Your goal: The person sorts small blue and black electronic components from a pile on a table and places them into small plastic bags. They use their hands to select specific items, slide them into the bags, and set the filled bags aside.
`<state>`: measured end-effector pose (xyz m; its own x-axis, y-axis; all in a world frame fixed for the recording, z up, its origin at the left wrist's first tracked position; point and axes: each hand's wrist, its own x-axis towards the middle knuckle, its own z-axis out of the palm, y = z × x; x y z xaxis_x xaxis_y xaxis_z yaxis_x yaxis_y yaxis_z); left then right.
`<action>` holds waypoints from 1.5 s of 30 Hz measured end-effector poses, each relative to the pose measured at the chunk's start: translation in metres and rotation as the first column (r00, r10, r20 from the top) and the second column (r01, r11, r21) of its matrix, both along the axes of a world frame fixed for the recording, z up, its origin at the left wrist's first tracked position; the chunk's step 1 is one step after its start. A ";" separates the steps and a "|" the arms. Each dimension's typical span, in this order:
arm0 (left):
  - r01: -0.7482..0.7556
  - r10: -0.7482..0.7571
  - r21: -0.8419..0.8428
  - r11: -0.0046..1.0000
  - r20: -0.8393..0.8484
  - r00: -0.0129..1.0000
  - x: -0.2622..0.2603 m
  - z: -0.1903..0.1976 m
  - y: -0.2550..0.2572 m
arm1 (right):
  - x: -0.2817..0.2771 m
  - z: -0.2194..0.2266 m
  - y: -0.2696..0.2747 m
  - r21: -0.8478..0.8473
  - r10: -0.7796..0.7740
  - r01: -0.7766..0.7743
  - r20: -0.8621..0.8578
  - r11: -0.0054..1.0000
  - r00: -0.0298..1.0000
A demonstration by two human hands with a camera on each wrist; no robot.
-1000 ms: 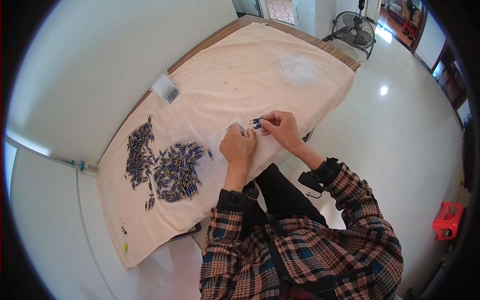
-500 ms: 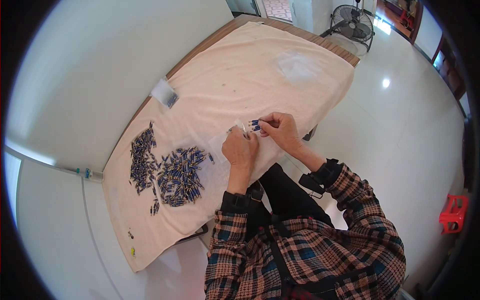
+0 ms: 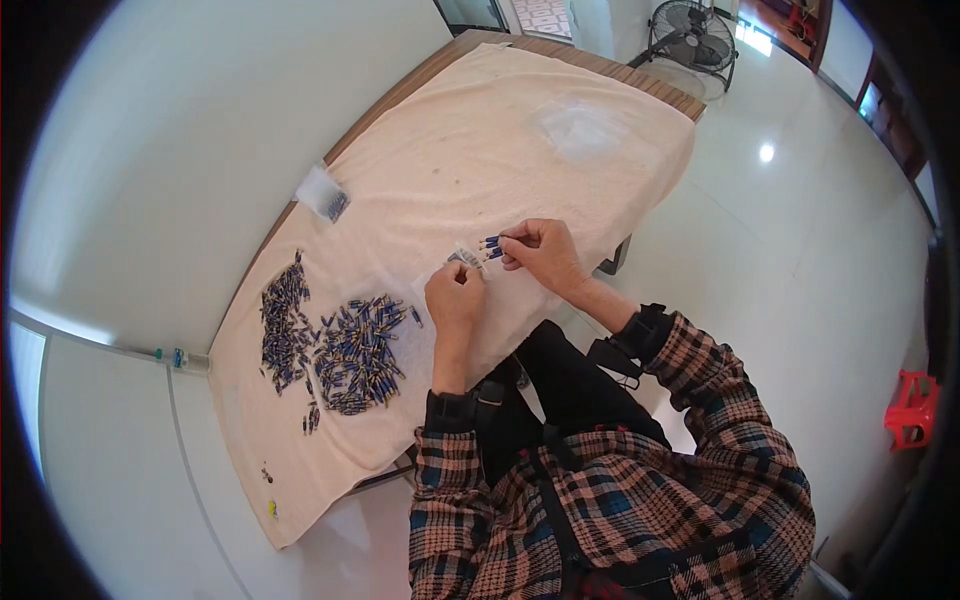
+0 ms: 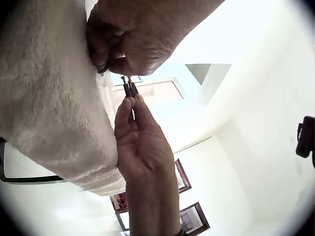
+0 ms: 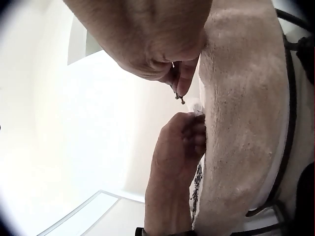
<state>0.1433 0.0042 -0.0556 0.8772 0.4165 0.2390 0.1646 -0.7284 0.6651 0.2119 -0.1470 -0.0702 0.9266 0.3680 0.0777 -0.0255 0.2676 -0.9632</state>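
Observation:
Several small blue connectors with brass ends (image 3: 491,245) are pinched between the thumb and fingertips of my right hand (image 3: 547,257), just off the left hand. My left hand (image 3: 455,295) grips a small clear bag (image 3: 468,257) with some blue pieces in it. In the left wrist view the connectors (image 4: 130,88) stick out of the right hand's fingertips (image 4: 133,101) towards the left hand (image 4: 142,37). The right wrist view shows brass tips (image 5: 180,99) below the right hand, near the bag's edge (image 5: 196,106). Two heaps of similar connectors (image 3: 358,355) lie on the cloth to the left.
A cream cloth (image 3: 400,160) covers the table (image 3: 655,92). A filled clear bag (image 3: 322,194) lies near the wall, and flat clear bags (image 3: 583,130) lie at the far right. Small bits lie at the near left corner. A fan (image 3: 690,42) and a red stool (image 3: 911,410) stand on the floor.
Both hands have shifted slightly left in the head view, which has also moved a little. The right hand still pinches the connectors, and the left hand still holds the bag.

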 end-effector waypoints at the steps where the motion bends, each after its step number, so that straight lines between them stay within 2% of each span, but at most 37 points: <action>1: 0.024 -0.025 -0.039 0.999 -0.011 1.000 0.000 -0.001 0.003 | 0.000 0.000 0.002 0.012 0.006 -0.006 -0.006 1.000 1.000; 2: 0.024 -0.024 -0.040 0.999 -0.009 1.000 0.000 -0.002 0.007 | -0.001 0.000 0.004 0.011 0.007 -0.007 -0.004 1.000 1.000; 5: 0.089 -0.100 -0.300 0.950 -0.023 0.995 0.000 -0.006 0.016 | -0.002 0.001 0.010 -0.002 0.005 -0.005 0.002 1.000 1.000; 6: 0.087 -0.098 -0.302 0.949 -0.022 0.995 -0.001 -0.009 0.018 | -0.003 0.001 0.012 -0.003 0.007 -0.007 0.003 1.000 1.000; 9: 0.143 -0.129 -0.503 0.852 0.063 0.990 -0.003 -0.011 0.019 | -0.007 0.003 0.016 0.009 0.022 -0.022 0.018 1.000 1.000; 14: 0.172 -0.151 -0.421 0.891 0.083 0.985 -0.002 -0.013 0.020 | -0.012 0.005 0.019 -0.042 0.002 0.000 0.048 0.999 0.999; 17: 0.161 -0.128 -0.379 0.911 0.111 0.986 -0.002 -0.013 0.018 | -0.014 0.006 0.020 -0.155 0.002 0.014 0.101 0.988 0.995; 26: 0.154 -0.123 -0.339 0.928 0.111 0.986 -0.004 -0.007 0.017 | -0.013 0.003 0.016 -0.194 0.065 -0.036 0.143 0.980 0.988; 29: 0.166 -0.132 -0.311 0.936 0.127 0.983 -0.005 -0.005 0.012 | -0.009 0.006 0.012 -0.267 0.166 -0.128 0.124 0.955 0.978; 34: 0.167 -0.139 -0.340 0.926 0.107 0.985 -0.005 -0.005 0.015 | -0.002 0.008 0.011 -0.304 0.247 -0.186 0.176 0.934 0.953; 37: 0.201 -0.156 -0.303 0.932 0.166 0.974 -0.003 -0.010 0.017 | 0.000 0.013 0.007 -0.360 0.317 -0.254 0.125 0.898 0.940; 45: 0.192 -0.154 -0.358 0.914 0.130 0.979 -0.003 -0.016 0.018 | -0.001 0.014 0.018 -0.327 0.199 -0.174 0.046 0.929 0.979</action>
